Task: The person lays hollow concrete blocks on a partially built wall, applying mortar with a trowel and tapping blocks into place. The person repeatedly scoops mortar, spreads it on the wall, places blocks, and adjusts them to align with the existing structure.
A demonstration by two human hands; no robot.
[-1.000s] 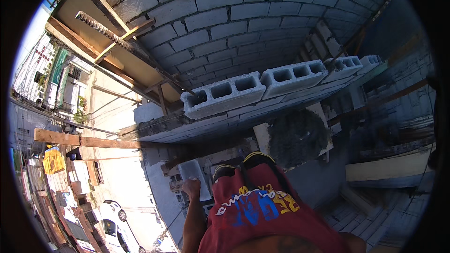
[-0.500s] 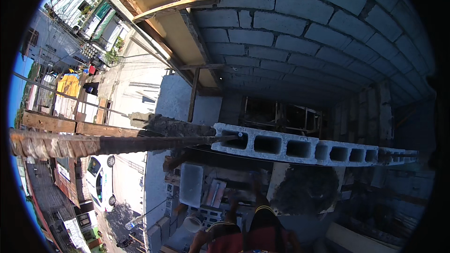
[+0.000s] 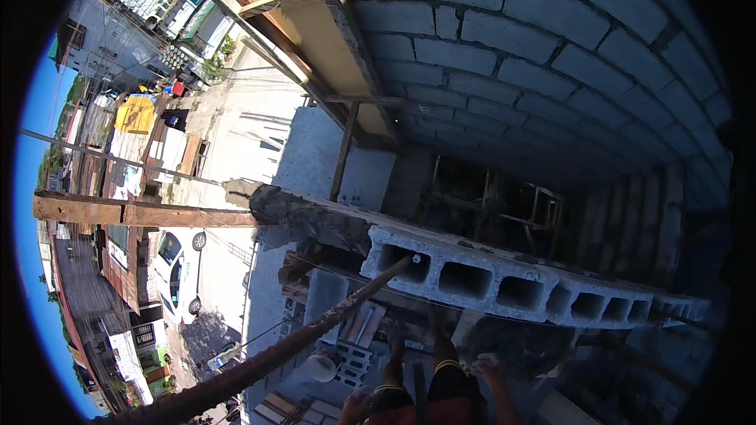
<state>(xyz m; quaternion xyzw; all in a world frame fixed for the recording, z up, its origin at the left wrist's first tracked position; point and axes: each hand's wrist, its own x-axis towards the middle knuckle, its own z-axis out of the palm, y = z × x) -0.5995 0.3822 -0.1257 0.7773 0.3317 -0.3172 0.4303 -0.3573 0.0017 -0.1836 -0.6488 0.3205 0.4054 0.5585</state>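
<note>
My left hand point(image 3: 356, 407) hangs low beside my left thigh, dim and partly cut off by the lower edge. My right hand point(image 3: 492, 371) is raised in front of my right thigh, near a dark heap of mortar point(image 3: 512, 342). Shade hides the fingers of both, so I cannot make out whether either holds anything. Ahead of me runs a row of grey hollow blocks point(image 3: 425, 290), their cavities facing up. A rusty steel bar point(image 3: 315, 327) rises from the first cavity and slants toward the lower left. Neither hand touches the blocks or the bar.
A pale bucket point(image 3: 319, 367) and loose hollow blocks point(image 3: 353, 364) stand low at the left, near a grey trough point(image 3: 324, 297). Beyond the row rises a tall block wall point(image 3: 520, 39). A timber beam point(image 3: 150, 212) juts out left above a street with a white car point(image 3: 177, 271).
My view has shifted, so the block row sits lower and slants more. The bar now slants down to the lower left. My right hand has come up into clearer view.
</note>
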